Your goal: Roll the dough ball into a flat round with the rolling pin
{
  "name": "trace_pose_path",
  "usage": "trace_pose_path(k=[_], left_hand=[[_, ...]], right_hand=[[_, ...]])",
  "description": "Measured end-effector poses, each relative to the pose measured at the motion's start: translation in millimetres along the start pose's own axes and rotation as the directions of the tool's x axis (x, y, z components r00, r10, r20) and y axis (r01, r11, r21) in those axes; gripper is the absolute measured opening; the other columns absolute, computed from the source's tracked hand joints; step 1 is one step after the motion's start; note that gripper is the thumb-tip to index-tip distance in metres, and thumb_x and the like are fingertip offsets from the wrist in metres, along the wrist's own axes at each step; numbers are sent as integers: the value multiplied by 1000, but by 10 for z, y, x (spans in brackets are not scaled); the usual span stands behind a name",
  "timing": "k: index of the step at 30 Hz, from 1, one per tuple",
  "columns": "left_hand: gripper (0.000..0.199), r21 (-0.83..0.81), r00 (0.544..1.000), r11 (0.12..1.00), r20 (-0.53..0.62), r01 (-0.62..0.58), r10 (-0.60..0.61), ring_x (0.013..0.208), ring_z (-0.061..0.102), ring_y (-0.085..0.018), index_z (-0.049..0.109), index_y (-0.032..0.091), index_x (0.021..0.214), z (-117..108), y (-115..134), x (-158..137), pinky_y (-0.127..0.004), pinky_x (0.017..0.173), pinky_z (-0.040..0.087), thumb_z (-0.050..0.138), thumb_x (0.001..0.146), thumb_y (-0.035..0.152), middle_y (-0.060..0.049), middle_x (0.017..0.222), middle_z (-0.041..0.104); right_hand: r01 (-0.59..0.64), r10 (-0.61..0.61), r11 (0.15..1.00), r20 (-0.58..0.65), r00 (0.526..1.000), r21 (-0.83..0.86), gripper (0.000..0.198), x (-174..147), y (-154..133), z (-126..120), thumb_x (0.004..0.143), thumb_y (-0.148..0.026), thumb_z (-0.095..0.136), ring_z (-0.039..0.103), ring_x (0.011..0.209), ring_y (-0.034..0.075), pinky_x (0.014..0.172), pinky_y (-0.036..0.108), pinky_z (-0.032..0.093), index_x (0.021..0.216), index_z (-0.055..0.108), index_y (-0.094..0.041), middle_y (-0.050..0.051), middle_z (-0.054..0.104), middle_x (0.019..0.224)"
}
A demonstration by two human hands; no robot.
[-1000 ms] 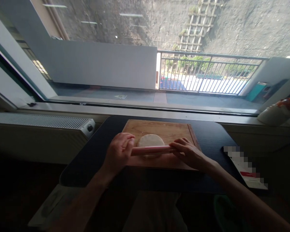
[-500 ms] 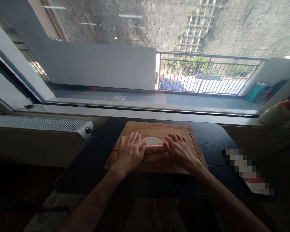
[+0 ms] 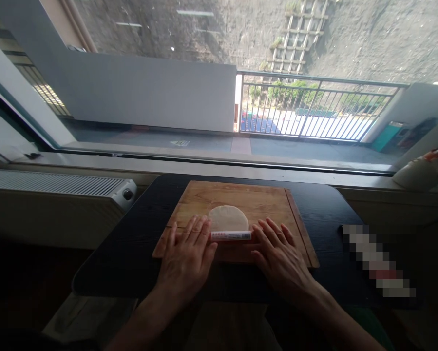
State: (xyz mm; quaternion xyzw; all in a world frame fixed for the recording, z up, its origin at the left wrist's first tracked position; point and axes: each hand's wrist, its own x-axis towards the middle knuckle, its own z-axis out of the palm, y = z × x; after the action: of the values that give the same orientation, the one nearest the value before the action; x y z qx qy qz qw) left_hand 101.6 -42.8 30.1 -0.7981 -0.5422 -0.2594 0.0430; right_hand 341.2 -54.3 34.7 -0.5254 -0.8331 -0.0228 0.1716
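A wooden cutting board (image 3: 237,191) lies on the dark table, bearing a flat round of pale dough (image 3: 228,217). Across the dough's near edge lies a rolling pin (image 3: 231,236), a printed white-and-red label showing along its middle. My left hand (image 3: 188,253) rests flat over the pin's left end, fingers stretched forward. Over the right end lies my right hand (image 3: 277,249), also flat with its fingers apart. Both ends of the pin are hidden under my hands.
The black table (image 3: 138,229) has rounded corners. At its right edge lies a long pixelated item (image 3: 375,261). A white radiator (image 3: 58,187) stands at the left, below the window sill (image 3: 189,165). A white pot (image 3: 418,173) sits on the sill at the right.
Both hands have drawn back toward me with the rolling pin, which has turned so that another part of its label shows. More of the dough is uncovered. The view has shifted slightly.
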Motion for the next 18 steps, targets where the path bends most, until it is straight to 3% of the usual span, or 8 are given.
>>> trace_pose_path(k=[6, 12, 18], left_hand=[[52, 74, 995, 994, -73, 80, -75, 135, 23, -29, 41, 20, 135, 52, 13, 204, -57, 108, -1, 39, 87, 40, -10, 140, 40], [56, 80, 1000, 997, -16, -7, 9, 136, 22, -29, 32, 25, 139, 19, 26, -12, -57, 109, 1, 41, 86, 38, -6, 144, 34], [55, 138, 996, 988, -63, 68, -60, 136, 20, -30, 35, 21, 138, 48, 29, 79, -60, 107, 1, 39, 87, 40, -11, 143, 34]], right_hand=[[-139, 137, 990, -55, 989, -35, 50, 240, 35, 71, 93, -44, 30, 19, 135, 27, 108, 50, 16, 134, 39, -18, 10, 35, 143], [-52, 52, 999, -45, 998, -8, 51, 42, -7, 37, 91, -44, 35, 20, 136, 25, 109, 48, 16, 137, 35, -22, 7, 35, 143], [-133, 131, 991, -73, 989, -29, 51, 109, -58, 57, 92, -45, 33, 19, 136, 27, 109, 51, 14, 135, 39, -18, 11, 34, 144]])
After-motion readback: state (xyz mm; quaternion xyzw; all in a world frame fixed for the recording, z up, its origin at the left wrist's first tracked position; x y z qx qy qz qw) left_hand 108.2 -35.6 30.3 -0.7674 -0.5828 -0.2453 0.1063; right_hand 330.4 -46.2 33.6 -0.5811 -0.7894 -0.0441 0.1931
